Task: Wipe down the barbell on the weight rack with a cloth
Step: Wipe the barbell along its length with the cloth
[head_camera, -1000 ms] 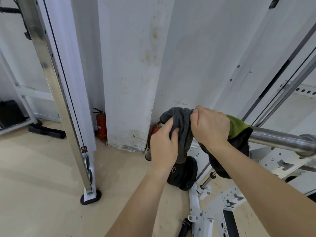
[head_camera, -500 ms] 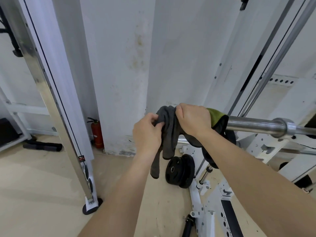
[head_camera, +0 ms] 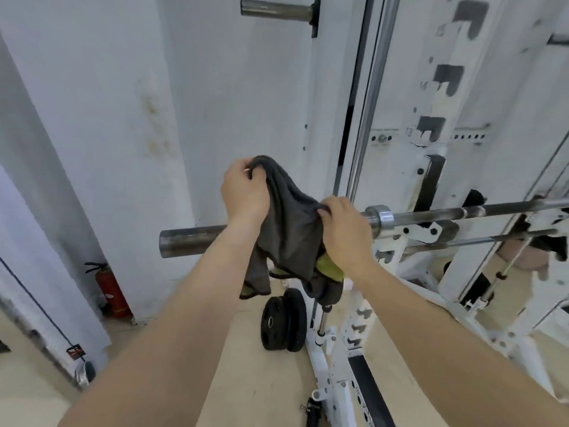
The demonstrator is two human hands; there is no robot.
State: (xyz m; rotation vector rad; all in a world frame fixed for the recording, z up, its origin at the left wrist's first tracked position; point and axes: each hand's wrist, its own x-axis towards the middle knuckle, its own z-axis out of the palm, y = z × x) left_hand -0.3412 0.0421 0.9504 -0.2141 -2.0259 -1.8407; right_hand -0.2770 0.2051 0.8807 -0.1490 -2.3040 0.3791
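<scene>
Fingers [head_camera: 246, 169] of our left hand [head_camera: 244, 195] curl tight round the top fold of the dark grey cloth with a yellow-green patch [head_camera: 292, 229], and we hold that bunch up above the bar. Our right hand [head_camera: 346, 232] has the other side, fingertips [head_camera: 327, 211] pinching the fabric down by the long grey steel barbell [head_camera: 184, 241], just left of its shiny collar. Between our two hands the cloth drapes across the thick sleeve and hangs below it, the green patch peeking out under our right wrist. The barbell lies level on the white steel weight rack [head_camera: 431, 167], bare sleeve end jutting out left past our forearm, thin shaft running off right. Down on the pale floor, black round weight plates [head_camera: 283, 322] stand on edge just beside the rack's foot. A red fire extinguisher [head_camera: 110, 288] stands by the wall, well off left.
</scene>
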